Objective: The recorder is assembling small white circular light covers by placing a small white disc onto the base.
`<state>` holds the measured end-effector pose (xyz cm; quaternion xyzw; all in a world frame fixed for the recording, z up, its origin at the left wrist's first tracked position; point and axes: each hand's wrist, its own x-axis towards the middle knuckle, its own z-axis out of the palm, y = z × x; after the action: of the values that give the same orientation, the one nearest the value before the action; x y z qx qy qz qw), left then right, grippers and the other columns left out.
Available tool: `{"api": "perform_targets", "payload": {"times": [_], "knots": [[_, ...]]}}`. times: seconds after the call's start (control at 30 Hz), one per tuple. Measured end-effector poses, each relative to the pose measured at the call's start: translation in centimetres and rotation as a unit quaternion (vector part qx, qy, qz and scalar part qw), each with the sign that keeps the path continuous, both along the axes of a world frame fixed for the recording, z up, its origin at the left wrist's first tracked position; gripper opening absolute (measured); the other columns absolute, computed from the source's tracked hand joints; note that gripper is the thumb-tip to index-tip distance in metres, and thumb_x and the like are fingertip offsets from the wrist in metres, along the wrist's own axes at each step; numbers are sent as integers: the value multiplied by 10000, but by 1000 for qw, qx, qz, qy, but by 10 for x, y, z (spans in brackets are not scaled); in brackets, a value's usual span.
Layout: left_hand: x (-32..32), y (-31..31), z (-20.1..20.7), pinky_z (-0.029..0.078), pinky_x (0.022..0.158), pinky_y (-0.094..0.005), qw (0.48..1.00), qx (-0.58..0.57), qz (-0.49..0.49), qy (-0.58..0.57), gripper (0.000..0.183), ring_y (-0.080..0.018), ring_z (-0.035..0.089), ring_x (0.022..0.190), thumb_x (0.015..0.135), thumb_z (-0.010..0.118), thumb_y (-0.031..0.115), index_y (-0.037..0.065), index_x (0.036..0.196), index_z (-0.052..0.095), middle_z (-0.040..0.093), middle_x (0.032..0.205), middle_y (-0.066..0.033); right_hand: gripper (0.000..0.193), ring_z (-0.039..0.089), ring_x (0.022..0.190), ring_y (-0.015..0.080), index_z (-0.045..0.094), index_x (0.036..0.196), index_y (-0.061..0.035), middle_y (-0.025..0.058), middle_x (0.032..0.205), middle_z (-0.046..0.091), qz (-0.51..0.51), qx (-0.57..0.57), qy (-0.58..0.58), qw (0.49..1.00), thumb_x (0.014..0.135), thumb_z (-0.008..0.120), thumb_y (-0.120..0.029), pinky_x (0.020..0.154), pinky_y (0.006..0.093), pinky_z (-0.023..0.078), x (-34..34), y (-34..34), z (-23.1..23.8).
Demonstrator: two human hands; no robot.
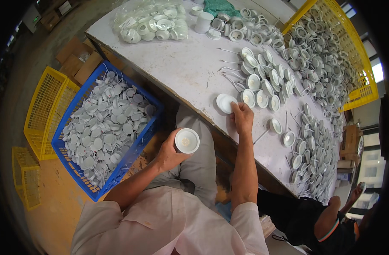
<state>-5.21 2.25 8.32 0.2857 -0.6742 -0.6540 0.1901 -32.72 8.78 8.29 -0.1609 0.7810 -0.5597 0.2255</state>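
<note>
My left hand is closed around a white round LED light housing, held over my lap. Its open face is turned up, and a cluster of small yellowish dots shows in the middle. Over the table's near edge, my right hand pinches the edge of a smooth white disc. Another white disc lies partly under it. Just beyond stand several open housings with the same dotted centres, some with wires sticking out. A single housing with a wire lies right of my right hand.
A blue basket full of white lights stands left of me, beside yellow crates. On the white table are a clear bag of white cups, heaps of housings and a tipped yellow basket. A co-worker sits at the right.
</note>
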Motion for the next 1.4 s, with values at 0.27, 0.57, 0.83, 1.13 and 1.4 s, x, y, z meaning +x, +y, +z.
{"api": "perform_targets", "payload": {"times": [0.27,0.57,0.83,1.13,1.4], "knots": [[2,-1,-10,429,987,-324,1000,-1,-3,0,801,-187,542,1153,686,810,85,-17,1352,376,556,1244,-118,200,498,503,70,596,836,-16,15,643,572,-57,-66,12,996,840,705,-184,465,215,411,2,0,-15],[-1,-2,-4,431,985,-319,1000,-5,-8,-2,795,-185,547,1147,693,805,64,-15,1354,369,564,1229,-114,159,512,520,71,557,877,-39,10,682,563,-76,-109,-80,988,881,661,-158,463,201,420,0,5,-16],[-16,-12,-1,436,983,-314,1000,-3,4,19,806,-170,541,1139,685,796,2,2,1359,355,555,1228,-94,91,553,590,89,550,939,-28,36,765,604,-79,-230,-211,947,909,602,-96,510,197,437,37,30,4],[-39,-16,7,464,951,-304,1000,2,-10,11,799,-144,532,1131,688,773,-23,33,1371,362,539,1242,-78,157,594,633,108,565,1003,-33,57,813,634,-61,-216,-168,960,867,643,-37,543,214,474,91,44,18],[-38,-16,4,487,909,-308,993,91,-41,62,819,-172,529,1125,685,744,6,16,1389,327,536,1226,-116,283,643,722,241,627,987,-40,102,926,666,171,-89,524,830,726,678,57,652,314,524,111,50,20]]}}
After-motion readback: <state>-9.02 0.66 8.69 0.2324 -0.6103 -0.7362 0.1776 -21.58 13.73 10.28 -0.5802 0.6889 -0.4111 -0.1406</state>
